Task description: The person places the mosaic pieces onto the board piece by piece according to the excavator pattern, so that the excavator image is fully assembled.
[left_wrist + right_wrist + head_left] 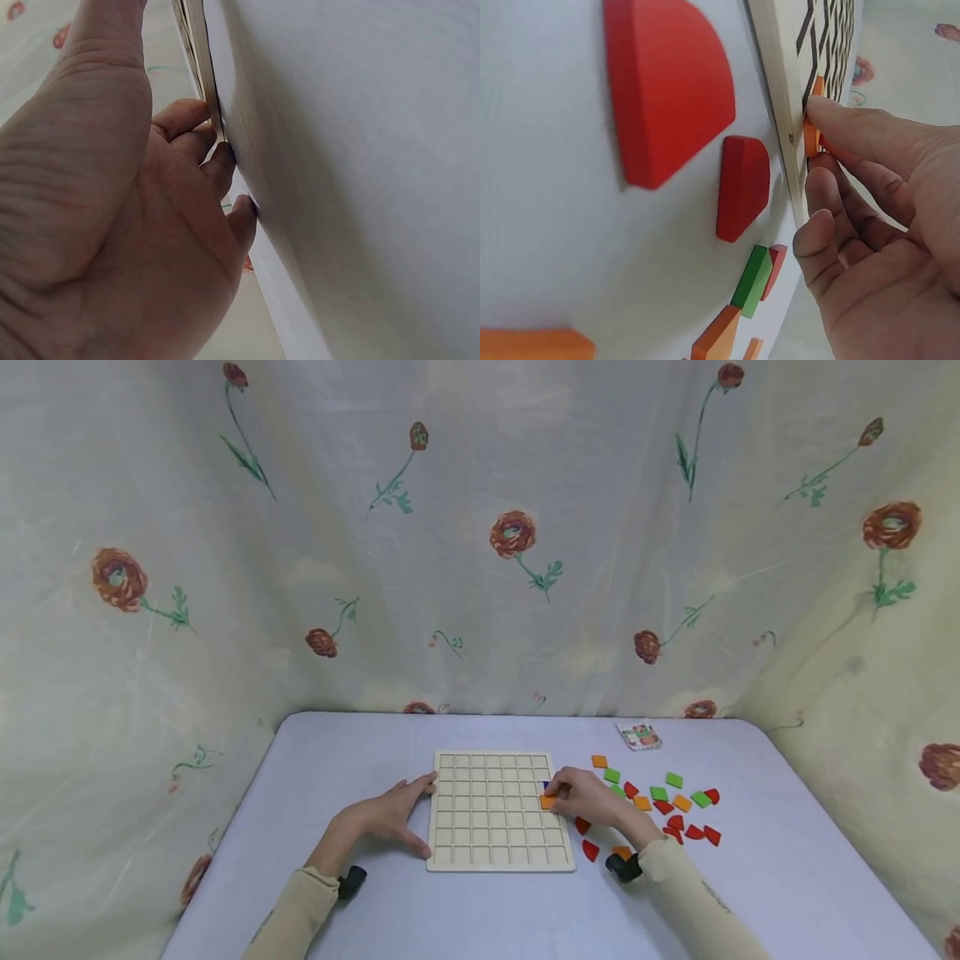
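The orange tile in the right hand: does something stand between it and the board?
Nothing visible does. The right hand pinches the orange tile at the right column of the board, and no piece shows between them. Just beyond is a blue piece, partly hidden; it seems beside the orange tile, not in its way.

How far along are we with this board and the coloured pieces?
Early, it seems. Done: a dark blue piece, partly hidden, appears set in the right-hand column of the board. In hand: the right hand pinches an orange piece at that column; the left hand touches the board's left edge. Remaining: the board is mostly bare, and loose pieces in red, green and orange lie to its right.
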A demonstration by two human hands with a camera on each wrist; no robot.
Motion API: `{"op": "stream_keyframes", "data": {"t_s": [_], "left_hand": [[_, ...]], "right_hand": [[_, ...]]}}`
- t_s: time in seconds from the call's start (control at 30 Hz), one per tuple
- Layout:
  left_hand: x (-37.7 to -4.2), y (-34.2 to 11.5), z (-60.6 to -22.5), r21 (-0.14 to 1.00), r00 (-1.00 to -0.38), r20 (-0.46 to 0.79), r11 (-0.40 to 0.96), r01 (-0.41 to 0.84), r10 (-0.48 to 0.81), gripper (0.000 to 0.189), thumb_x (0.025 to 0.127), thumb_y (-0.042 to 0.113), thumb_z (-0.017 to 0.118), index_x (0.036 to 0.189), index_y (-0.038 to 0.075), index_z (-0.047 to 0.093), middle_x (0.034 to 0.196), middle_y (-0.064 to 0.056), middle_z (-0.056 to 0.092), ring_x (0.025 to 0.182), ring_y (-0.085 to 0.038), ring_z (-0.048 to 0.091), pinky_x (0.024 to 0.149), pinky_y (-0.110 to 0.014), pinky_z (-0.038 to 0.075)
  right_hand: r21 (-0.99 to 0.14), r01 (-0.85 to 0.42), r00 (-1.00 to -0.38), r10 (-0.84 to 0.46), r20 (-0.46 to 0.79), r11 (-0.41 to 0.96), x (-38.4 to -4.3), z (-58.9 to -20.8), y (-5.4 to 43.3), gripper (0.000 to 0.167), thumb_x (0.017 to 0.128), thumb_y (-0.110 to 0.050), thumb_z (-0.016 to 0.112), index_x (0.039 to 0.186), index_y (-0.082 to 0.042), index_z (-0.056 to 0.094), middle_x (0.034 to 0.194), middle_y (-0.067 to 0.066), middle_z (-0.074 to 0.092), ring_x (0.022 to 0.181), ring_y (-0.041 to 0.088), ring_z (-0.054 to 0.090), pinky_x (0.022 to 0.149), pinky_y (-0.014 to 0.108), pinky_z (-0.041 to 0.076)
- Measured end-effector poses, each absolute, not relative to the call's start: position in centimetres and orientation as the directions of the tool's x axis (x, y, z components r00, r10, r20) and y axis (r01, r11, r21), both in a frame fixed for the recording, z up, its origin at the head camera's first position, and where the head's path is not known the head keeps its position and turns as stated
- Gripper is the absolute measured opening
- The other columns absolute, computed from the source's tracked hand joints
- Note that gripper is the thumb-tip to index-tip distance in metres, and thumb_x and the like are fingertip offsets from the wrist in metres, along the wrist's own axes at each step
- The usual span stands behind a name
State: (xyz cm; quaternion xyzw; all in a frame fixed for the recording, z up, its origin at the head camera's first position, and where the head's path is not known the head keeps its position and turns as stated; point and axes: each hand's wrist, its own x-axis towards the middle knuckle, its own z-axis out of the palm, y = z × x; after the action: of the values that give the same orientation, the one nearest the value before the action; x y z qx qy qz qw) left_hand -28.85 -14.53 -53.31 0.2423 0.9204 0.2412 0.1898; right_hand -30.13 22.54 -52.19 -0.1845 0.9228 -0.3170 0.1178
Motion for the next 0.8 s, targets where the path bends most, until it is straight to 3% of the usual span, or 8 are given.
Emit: {"op": "stream_keyframes", "data": {"t_s": [0.5,0.7,0.8], "left_hand": [[-28.7,-14.4,-53.3,0.525,-0.812,-0.219,0.767,0.369,0.541,0.133,0.057,0.056,0.087,0.155,0.009,0.011,0.153,0.000,0.039,0.148,-0.024,0.022,0.125,-0.045,0.010],[-28.7,-14.3,-53.3,0.524,-0.810,-0.223,0.768,0.369,0.542,0.133,0.057,0.055,0.087,0.155,0.008,0.011,0.154,-0.002,0.038,0.148,-0.023,0.022,0.125,-0.045,0.011],[-28.8,-14.4,-53.3,0.519,-0.813,-0.229,0.774,0.364,0.536,0.133,0.057,0.056,0.087,0.155,0.008,0.011,0.155,-0.002,0.037,0.148,-0.023,0.021,0.125,-0.045,0.011]], "right_hand": [[-0.632,-0.221,-0.936,-0.344,-0.076,0.743,-29.5,-51.9,22.9,0.020,0.083,-0.017,0.076,0.101,-0.015,0.069,0.093,-0.004,0.062,0.082,0.013,0.053,0.069,0.022,0.049],[-0.651,-0.143,-0.973,-0.226,-0.044,0.746,-29.9,-50.8,25.7,0.021,0.087,-0.016,0.071,0.106,-0.009,0.063,0.095,0.005,0.061,0.085,0.019,0.052,0.068,0.025,0.048],[-0.609,-0.116,-0.985,-0.169,-0.031,0.785,-30.7,-50.8,27.6,0.025,0.086,-0.015,0.070,0.108,-0.006,0.061,0.099,0.008,0.061,0.086,0.020,0.051,0.069,0.026,0.047]]}}
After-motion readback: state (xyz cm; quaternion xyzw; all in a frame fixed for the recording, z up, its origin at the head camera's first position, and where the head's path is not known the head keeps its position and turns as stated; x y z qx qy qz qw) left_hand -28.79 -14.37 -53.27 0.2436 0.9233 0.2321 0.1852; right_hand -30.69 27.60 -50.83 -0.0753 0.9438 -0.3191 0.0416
